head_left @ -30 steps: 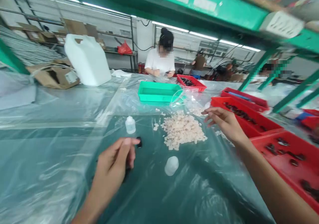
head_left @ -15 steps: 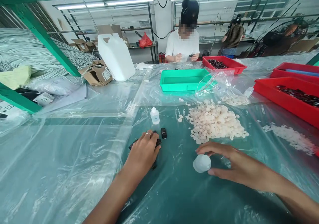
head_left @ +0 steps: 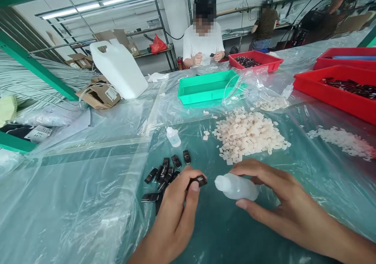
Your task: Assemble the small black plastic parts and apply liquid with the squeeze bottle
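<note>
Apparently little is looking finished: the left hand (head_left: 176, 213) is pinching one black piece (head_left: 200, 181) between thumb and fingertips, and the right hand (head_left: 279, 199) is gripping a squeeze bottle (head_left: 236, 187) tipped sideways, nozzle near that piece. More black pieces (head_left: 164, 172) are lying beside the left hand; a pale pile (head_left: 248, 134) is sitting behind. Clear plastic sheeting (head_left: 73, 185) is covering the table (head_left: 264, 236), trays (head_left: 188, 99) standing beyond, a person in white (head_left: 202, 42) working opposite
</note>
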A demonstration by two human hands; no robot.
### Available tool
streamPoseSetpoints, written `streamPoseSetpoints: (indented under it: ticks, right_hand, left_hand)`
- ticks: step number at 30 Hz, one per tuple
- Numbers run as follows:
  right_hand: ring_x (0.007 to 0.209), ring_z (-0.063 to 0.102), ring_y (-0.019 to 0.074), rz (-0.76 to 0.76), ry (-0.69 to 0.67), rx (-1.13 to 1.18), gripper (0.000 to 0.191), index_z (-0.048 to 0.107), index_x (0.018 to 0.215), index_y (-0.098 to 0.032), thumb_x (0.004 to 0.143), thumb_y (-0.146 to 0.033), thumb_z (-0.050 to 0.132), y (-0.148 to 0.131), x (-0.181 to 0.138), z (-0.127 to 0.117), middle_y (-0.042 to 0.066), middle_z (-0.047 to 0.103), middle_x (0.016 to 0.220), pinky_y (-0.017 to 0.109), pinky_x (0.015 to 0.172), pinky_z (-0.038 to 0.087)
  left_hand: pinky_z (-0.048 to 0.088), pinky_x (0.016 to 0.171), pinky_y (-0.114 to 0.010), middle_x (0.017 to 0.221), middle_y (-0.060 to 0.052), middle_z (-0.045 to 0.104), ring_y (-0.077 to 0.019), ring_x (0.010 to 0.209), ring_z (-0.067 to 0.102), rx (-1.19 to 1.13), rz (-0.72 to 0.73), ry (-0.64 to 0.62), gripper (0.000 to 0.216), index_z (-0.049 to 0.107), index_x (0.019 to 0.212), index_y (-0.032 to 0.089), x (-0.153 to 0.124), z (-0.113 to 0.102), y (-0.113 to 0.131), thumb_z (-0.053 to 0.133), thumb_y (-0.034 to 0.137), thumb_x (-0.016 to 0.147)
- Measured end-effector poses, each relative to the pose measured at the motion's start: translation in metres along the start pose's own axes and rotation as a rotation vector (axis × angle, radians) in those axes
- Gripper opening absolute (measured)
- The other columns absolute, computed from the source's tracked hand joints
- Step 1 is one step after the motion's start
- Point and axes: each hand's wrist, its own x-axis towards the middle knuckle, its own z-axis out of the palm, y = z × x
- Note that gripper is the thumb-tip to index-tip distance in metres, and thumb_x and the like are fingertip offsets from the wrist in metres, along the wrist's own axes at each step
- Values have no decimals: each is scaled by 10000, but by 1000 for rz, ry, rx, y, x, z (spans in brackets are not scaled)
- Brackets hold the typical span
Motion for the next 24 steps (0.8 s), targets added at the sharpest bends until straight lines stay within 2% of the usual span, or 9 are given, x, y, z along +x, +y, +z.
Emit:
streamPoseSetpoints:
  ticks: [4,8,10,14,17,21,24]
  right_hand:
    - [1118,665,209,-49,61,-95,341,505,1290,-407,1002,-306,656,5,-2,3,17,657,1212,248,774,581]
    - [1129,674,203,-84,89,-160,377,494,1333,-394,1005,-290,649,8,-3,2,21,663,1226,243,814,583]
    - [1133,676,209,-122,95,-194,374,502,1340,-366,1007,-278,647,8,-2,0,39,661,1239,262,854,586]
    - [1170,656,200,-232,133,-320,375,556,1359,-263,997,-203,634,4,-4,-6,83,635,1275,267,874,596]
    - [1232,624,192,-320,179,-464,389,589,1378,-214,992,-195,631,1,-9,-10,87,621,1303,279,951,583]
    - [1283,601,178,-369,220,-560,450,586,1433,-205,987,-170,635,-1,-15,-12,52,640,1345,280,1157,478]
    - [1234,650,171,-356,229,-554,525,559,1470,-226,960,-195,682,-4,-19,-12,-10,687,1332,255,1189,469]
  left_hand:
    - [493,624,-210,943,23,635,-135,763,643,-48,52,20,256,609,1227,382,0,3,-3,474,213,1090]
    - [526,593,-172,1004,46,687,-113,741,684,-66,65,59,359,605,1277,443,1,4,-6,552,164,1058]
    - [544,636,-186,1034,43,707,-122,765,696,-61,83,70,380,627,1260,436,1,4,-6,589,133,1033]
    - [553,706,-216,1150,15,729,-177,975,737,5,136,66,405,640,1276,415,-1,4,-6,607,102,1020]
    - [573,768,-212,1207,7,721,-180,1075,734,62,183,72,400,627,1304,384,-3,4,-7,594,93,1031]
    - [572,826,-213,1193,-3,721,-170,1091,724,82,251,83,390,636,1300,333,-3,3,-8,585,58,1028]
    - [566,839,-218,1184,-6,724,-172,1099,720,108,270,81,375,641,1292,313,-3,4,-7,587,54,1027]
